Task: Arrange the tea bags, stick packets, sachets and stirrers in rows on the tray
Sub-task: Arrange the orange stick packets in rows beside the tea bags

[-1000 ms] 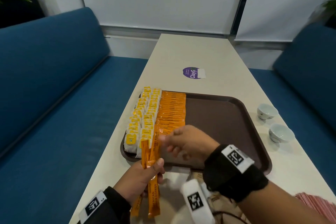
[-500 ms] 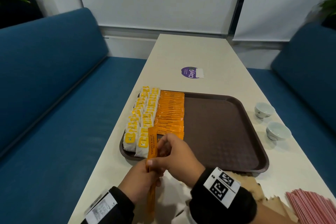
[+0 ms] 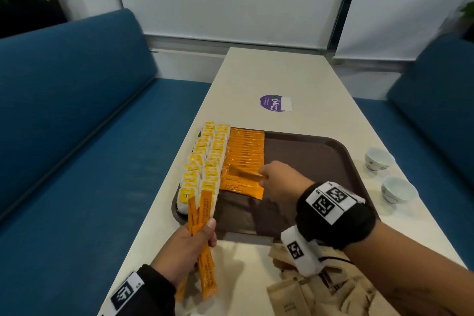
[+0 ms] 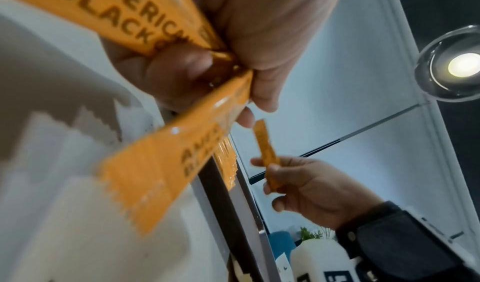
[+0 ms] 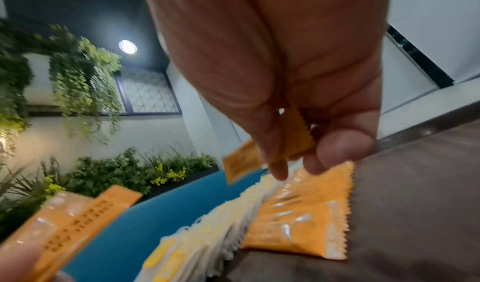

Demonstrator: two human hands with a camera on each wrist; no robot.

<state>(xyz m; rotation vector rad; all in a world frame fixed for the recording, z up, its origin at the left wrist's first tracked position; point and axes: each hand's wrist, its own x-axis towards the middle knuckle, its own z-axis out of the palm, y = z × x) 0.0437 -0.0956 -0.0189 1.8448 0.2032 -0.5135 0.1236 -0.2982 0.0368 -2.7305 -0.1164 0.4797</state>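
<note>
Our right hand (image 3: 278, 182) pinched one orange stick packet (image 3: 246, 174) in its fingers, just above the packet row (image 3: 246, 151) on the tray (image 3: 320, 161). Our left hand (image 3: 188, 246) gripped a bunch of stick packets (image 3: 202, 215) over the desk (image 3: 282, 77).

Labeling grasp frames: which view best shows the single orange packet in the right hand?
Left wrist: the single orange packet shows nearly whole, above the right hand. Head view shows it small and blurred. Right wrist shows only its ends; the fingers hide the middle.
</note>
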